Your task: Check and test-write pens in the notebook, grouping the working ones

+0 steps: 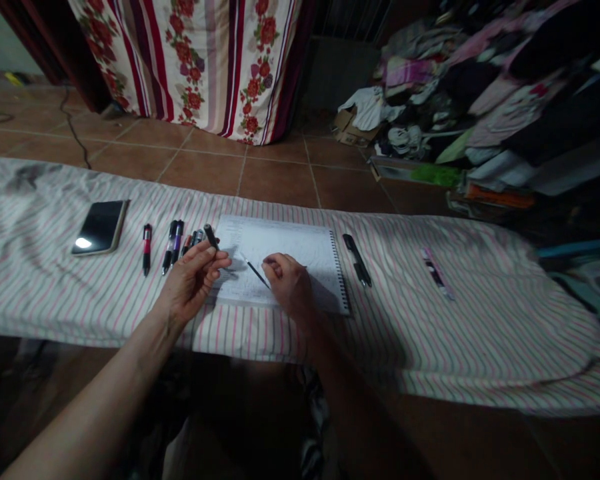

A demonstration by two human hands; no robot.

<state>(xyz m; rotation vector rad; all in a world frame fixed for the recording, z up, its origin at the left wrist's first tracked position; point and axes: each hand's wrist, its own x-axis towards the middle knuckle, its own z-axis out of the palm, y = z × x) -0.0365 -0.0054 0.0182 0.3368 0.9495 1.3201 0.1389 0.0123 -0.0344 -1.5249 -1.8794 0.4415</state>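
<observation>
My left hand [193,277] pinches a black pen barrel [211,236] above the left edge of a spiral notebook [290,233]. The notebook lies open, its page covered in faint writing. Over its lower right part is my right hand [291,285], fingers curled together; what they hold, if anything, is hidden. A thin pen refill [256,272] with a dark lower half slants across the page just left of my right hand. Several pens [173,243] lie side by side left of the notebook, partly behind my left hand. Apart from them lies a red and black pen [147,250].
A phone [100,228] rests at the left on the striped cloth [480,333]. Right of the notebook are black pens [357,260] and a pink-edged packet [437,273]. Beyond the cloth's far edge are tiled floor [275,170], a floral curtain [200,67] and piled clothes [430,73].
</observation>
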